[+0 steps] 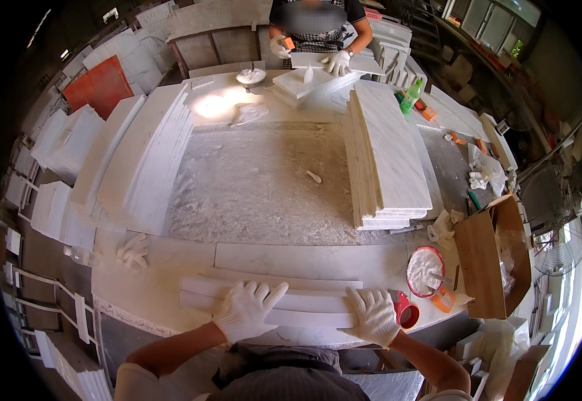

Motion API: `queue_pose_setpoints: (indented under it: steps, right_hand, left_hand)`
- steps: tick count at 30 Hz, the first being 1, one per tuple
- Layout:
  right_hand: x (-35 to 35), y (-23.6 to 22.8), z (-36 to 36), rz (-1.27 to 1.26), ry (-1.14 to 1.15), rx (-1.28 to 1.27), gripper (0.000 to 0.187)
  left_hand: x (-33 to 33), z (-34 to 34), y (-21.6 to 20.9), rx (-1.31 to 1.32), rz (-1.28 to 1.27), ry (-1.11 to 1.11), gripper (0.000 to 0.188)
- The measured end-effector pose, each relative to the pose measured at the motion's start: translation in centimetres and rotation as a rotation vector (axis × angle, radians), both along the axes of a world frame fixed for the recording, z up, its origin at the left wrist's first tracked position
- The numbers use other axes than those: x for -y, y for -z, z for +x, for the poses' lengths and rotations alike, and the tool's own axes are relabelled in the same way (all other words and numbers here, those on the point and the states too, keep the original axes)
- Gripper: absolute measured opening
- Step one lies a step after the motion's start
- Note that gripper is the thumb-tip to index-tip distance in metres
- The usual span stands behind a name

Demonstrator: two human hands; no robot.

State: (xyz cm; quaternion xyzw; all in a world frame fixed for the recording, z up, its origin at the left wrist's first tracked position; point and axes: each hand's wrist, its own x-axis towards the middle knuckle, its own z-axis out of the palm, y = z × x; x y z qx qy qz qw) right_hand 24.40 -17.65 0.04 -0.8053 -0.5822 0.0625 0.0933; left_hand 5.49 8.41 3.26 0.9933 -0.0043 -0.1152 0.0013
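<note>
Both my hands wear white knitted gloves and are at narrow white marble strips [312,303] lying lengthwise at the near edge of the worktable. My left hand [249,310] is closed over the strips left of their middle, thumb pointing right. Toward the right end, my right hand [375,315] grips the same strips with its fingers over the top. The undersides of both hands are hidden. Just right of that hand is a red tape dispenser [406,313], beside a red-rimmed bowl of white paste [424,262] and an orange block [444,301].
Stacked marble slabs stand left [142,157] and right [394,150] of the dusty recess [257,184]. An open cardboard box [478,257] is at the right. Crumpled gloves [132,251] lie left. Across the table, a gloved co-worker's hand [337,63] rests on a slab.
</note>
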Motion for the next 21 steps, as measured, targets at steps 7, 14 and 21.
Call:
queue_pose_setpoints:
  steps: [7,14,21]
  right_hand:
    - [0.0,1.0,-0.6,0.035,0.037,0.051,0.108]
    - [-0.2,0.8,-1.1,0.06,-0.002,0.01,0.11]
    - [0.0,1.1,-0.6,0.102,-0.028,0.03,0.107]
  left_hand:
    - [-0.1,-0.5,0.8,0.018,-0.065,-0.039,0.095]
    - [0.1,-1.0,0.9,0.031,-0.023,-0.053,0.098]
    - [0.2,-0.9,1.4,0.105,-0.05,-0.068,0.097]
